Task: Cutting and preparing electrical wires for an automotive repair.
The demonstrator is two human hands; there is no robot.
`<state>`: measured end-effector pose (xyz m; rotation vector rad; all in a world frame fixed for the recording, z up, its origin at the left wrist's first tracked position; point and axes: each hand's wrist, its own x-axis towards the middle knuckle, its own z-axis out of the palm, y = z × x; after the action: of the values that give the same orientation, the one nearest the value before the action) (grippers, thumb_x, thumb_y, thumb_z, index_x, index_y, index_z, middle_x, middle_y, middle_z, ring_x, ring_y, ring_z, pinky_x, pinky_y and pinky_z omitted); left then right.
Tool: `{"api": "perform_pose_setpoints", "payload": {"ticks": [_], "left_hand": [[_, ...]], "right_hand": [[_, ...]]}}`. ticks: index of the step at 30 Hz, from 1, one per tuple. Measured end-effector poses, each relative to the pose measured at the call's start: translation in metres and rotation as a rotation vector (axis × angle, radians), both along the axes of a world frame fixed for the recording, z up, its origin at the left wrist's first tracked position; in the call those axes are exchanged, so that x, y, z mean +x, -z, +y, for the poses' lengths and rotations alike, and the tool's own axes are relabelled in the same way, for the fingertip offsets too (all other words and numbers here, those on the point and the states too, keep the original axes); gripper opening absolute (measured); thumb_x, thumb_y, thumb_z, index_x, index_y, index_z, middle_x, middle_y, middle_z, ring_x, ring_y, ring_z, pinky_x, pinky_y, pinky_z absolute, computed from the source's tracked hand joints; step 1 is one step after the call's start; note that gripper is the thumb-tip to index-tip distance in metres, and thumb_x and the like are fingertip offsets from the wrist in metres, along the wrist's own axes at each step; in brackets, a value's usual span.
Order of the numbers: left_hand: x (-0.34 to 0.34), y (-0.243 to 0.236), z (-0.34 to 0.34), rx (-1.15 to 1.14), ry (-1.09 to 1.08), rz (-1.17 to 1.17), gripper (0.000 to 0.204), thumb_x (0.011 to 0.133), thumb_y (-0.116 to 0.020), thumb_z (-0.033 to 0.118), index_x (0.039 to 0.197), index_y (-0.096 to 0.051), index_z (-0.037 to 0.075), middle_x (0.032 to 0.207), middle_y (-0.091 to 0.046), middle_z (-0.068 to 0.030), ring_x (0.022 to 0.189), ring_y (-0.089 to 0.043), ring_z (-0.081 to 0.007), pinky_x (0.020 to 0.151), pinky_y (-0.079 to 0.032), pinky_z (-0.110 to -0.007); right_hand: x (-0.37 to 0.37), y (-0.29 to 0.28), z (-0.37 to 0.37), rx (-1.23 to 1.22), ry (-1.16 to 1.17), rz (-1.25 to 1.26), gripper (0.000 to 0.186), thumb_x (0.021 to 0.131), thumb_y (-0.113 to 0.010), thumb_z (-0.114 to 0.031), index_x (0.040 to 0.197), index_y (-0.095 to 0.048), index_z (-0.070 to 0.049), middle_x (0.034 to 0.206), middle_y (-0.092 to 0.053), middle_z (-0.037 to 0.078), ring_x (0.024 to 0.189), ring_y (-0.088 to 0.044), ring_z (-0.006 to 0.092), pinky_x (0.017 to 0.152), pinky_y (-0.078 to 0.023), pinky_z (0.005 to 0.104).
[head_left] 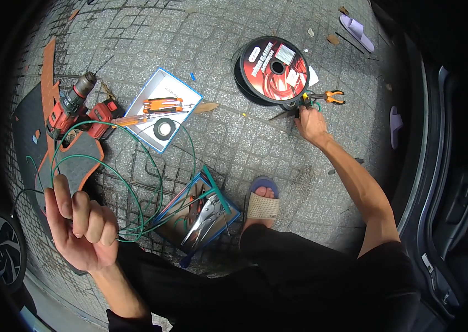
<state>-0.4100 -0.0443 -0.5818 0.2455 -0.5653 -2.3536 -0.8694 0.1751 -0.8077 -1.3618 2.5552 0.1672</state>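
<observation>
Raised at the lower left, my left hand (83, 229) has its fingers curled round a green wire (144, 213). The wire hangs in loose loops beside the hand and reaches over the boxes. My right hand (312, 126) is down on the paving, just below a large black spool (271, 70) with a red printed face. Its fingers are closed on what looks like a pair of scissors (283, 114), whose dark pointed blade sticks out to the left. The handle is mostly hidden by the fingers. Beyond that hand lie pliers (333, 97) with orange and black handles.
A red cordless drill (70, 105) lies on a dark mat (87, 157) at left. One box (140, 133) holds a folding tool set, a screwdriver and black tape (164, 129); another (225, 221) holds locking pliers (203, 216). Purple slippers (357, 33) lie far right, near an open car door (433, 182).
</observation>
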Motion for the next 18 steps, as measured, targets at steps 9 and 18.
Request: {"api": "perform_pose_setpoints", "payload": {"ticks": [9,18], "left_hand": [[0.004,-0.008,-0.003,-0.042,-0.028,0.065,0.03,0.112,-0.025,0.03,0.095,-0.037,0.007,0.063,-0.03,0.0008,0.044,-0.022,-0.0065,0.038,-0.018,-0.024],[0.009,-0.012,-0.001,-0.067,-0.029,0.052,0.03,0.112,-0.025,0.029,0.095,-0.036,0.008,0.063,-0.03,0.0008,0.045,-0.021,-0.0069,0.041,-0.019,-0.025]], "right_hand": [[0.137,-0.09,-0.122,-0.45,-0.409,-0.536,0.02,0.083,-0.07,-0.013,0.092,-0.062,0.003,0.085,-0.064,0.017,0.074,-0.065,0.0333,0.069,-0.053,0.0428],[0.084,-0.048,-0.06,-0.054,-0.274,-0.211,0.03,0.082,-0.062,-0.01,0.108,-0.064,0.004,0.091,-0.065,0.026,0.083,-0.068,0.0431,0.073,-0.057,0.0511]]}}
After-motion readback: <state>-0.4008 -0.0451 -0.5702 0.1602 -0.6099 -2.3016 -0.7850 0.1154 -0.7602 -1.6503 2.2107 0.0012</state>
